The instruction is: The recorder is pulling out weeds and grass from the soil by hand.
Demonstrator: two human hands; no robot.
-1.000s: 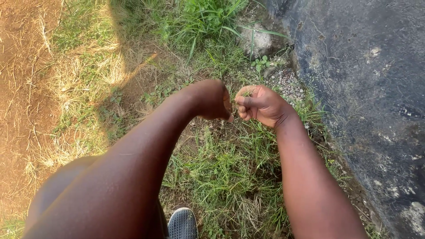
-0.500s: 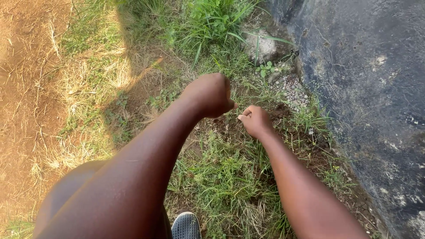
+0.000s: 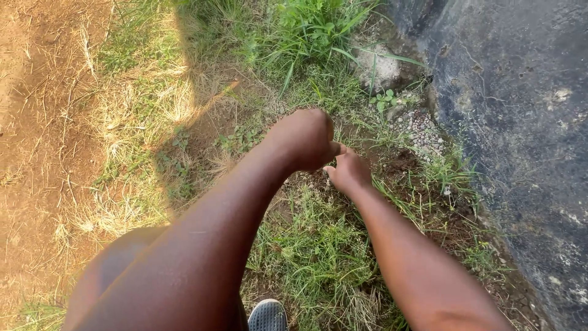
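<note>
Weeding at ground level goes best, I judge, with a pinch low at the stems and a straight pull; the left hand point(image 3: 306, 140) is curled in a fist, its contents hidden; the right hand point(image 3: 349, 170) reaches down, fingers bunched, whether clamped on blades I cannot tell; the short green grass patch point(image 3: 318, 239) lies under both hands, thin and tufted, beside the dark stained concrete slab point(image 3: 520, 122).

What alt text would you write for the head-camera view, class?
Two bare hands, left hand and right hand, meet low over short green grass beside a dark rough stone slab; a grey perforated shoe toe shows below.
</note>
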